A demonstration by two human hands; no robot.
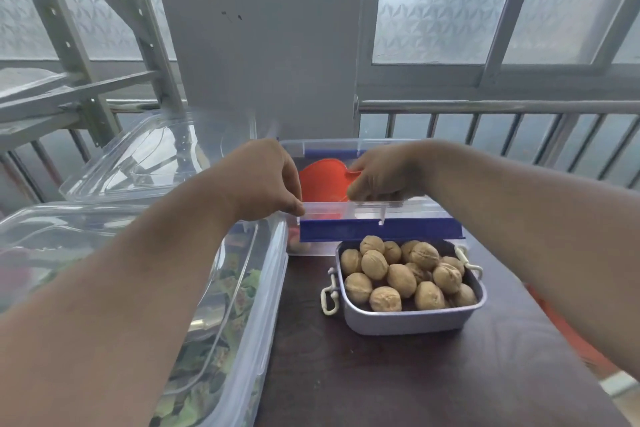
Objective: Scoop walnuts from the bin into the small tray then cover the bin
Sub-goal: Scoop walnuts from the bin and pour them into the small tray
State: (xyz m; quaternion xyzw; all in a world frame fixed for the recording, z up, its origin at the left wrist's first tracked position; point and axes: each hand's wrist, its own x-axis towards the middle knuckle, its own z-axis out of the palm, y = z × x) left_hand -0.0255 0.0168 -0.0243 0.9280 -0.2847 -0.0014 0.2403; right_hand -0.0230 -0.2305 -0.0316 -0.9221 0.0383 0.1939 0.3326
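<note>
- Spanning the lower frame, dark brown table [433,374] carries everything; railing and frosted windows behind it.
- Large clear tub [249,305] at left edge of table, green and reddish contents showing through its wall, clear cover on top; another clear lid [138,163] lies tilted behind it.
- Walnut bin [325,149], clear plastic, sits at far middle of table, just behind the small tray; near wall mostly hidden.
- Bin lid [377,224], clear with blue edge strip, lies across the bin's near rim, far part of bin not covered yet; near edge overhangs the tray's back rim.
- Red scoop [322,180] visible inside bin through the open gap.
- Small tray [408,319], grey metal with white side clips, in front of bin, heaped with walnuts [401,274]; a couple more nuts seen dimly low in bin at left.
- Left hand [263,180] at lid's left end, thumb and fingertips pinching the clear edge.
- Right hand [384,177] over lid's middle, fingers curled down onto the clear rim, thumb side hidden; looks like it's gripping the lid, exact pinch can't tell.
- Both forearms bare.
</note>
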